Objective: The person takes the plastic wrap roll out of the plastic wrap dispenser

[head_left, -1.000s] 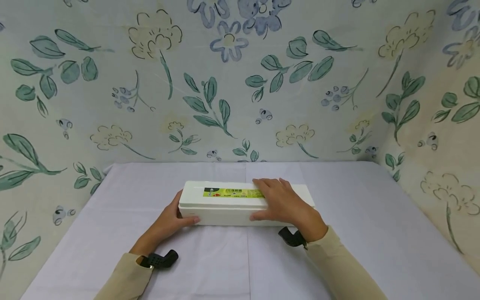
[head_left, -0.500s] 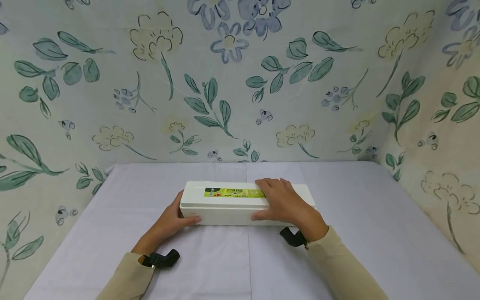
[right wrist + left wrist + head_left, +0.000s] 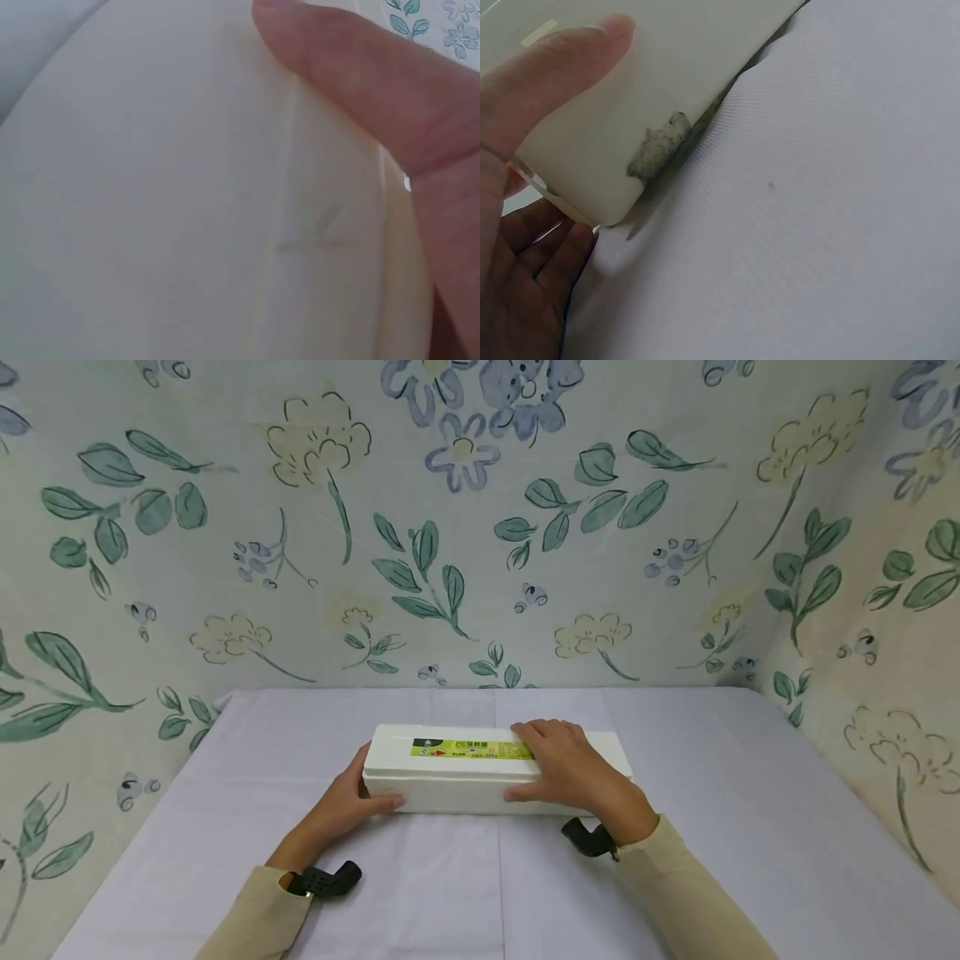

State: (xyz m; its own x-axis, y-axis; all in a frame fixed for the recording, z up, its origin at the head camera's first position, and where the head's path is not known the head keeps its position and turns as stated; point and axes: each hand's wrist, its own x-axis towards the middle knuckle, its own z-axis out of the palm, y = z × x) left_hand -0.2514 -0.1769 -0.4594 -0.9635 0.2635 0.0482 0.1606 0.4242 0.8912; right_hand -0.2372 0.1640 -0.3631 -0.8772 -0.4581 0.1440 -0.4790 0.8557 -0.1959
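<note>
A long white cling film box (image 3: 442, 793) with a yellow-green label (image 3: 472, 749) on its lid lies across the middle of the table. My left hand (image 3: 341, 806) grips its left end, thumb on the front face and the other fingers round the end. In the left wrist view a rough grey patch (image 3: 658, 150) marks the white box near its lower edge. Over the right part of the lid lies my right hand (image 3: 573, 768), its thumb against the front face and its fingers reaching across the top. That hand covers the label's right end. The lid looks closed.
A white cloth (image 3: 420, 893) with a fold line down its middle covers the table. Behind the table hangs a floral curtain (image 3: 465, 560), which also runs along both sides. Each wrist wears a black camera mount (image 3: 327, 880).
The head view has shifted slightly, so everything appears a little lower and further right. Both hands keep the same hold on the box.
</note>
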